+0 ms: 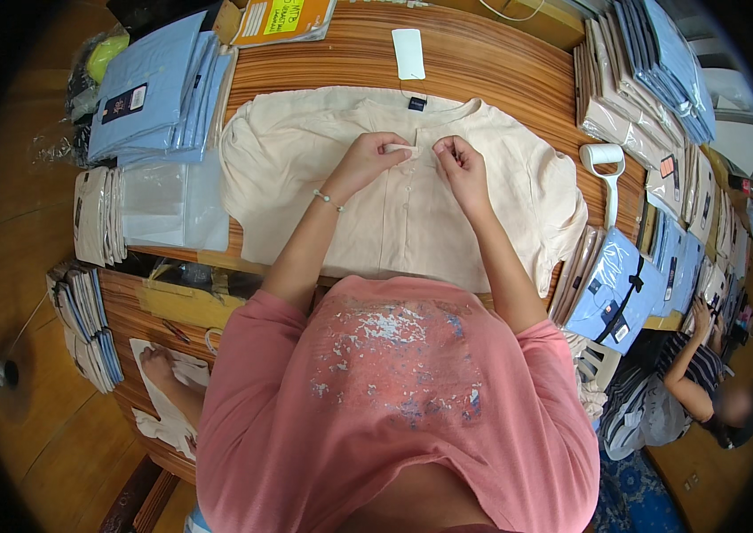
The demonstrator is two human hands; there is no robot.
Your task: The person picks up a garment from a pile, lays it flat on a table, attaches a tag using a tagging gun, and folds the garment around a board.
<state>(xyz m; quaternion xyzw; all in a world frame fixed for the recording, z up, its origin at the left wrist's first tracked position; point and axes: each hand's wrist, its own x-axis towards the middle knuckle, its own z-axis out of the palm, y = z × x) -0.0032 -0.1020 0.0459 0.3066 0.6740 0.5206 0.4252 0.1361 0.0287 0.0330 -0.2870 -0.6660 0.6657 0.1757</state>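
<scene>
while the cream shirt lies flat on the wooden table, left hand and right hand pinch its top placket; buttons below appear unfastened, folding not begun.

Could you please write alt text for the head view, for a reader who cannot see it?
A person's left hand and right hand pinch the button placket of a cream shirt spread flat on a wooden table. Stacks of bagged blue shirts and a lint roller flank it.
</scene>
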